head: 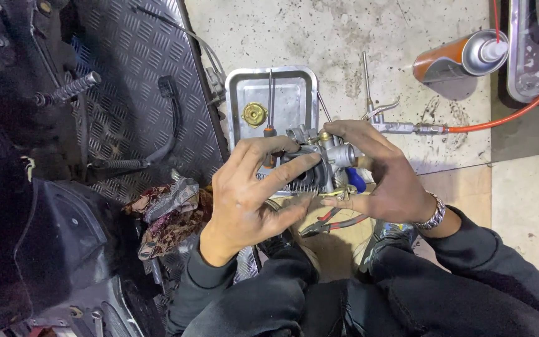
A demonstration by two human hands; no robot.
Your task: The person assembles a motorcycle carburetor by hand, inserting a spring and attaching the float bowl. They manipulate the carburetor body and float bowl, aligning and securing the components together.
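Both hands, left point(244, 193) and right point(385, 181), clasp a carburetor point(322, 162) above the floor point(407, 50), in front of a metal tray point(294, 78). Risk: oily fingers may slip, dropping it onto the pliers point(332, 223) below.

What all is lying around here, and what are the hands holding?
carburettor: one, silver metal, held between both hands
metal tray: one, silver, on the floor above the hands
brass cap: one, gold, inside the tray
screwdriver: one, dark shaft, lying in the tray
air blow gun: one, silver, on the floor, joined to a hose
hose: one, orange-red, running right
spray can: one, orange and silver, lying top right
pliers: one, red-handled, below the hands
rag: one, patterned, left of the hands
left hand: grips the carburettor
right hand: grips the carburettor, wristwatch on the wrist
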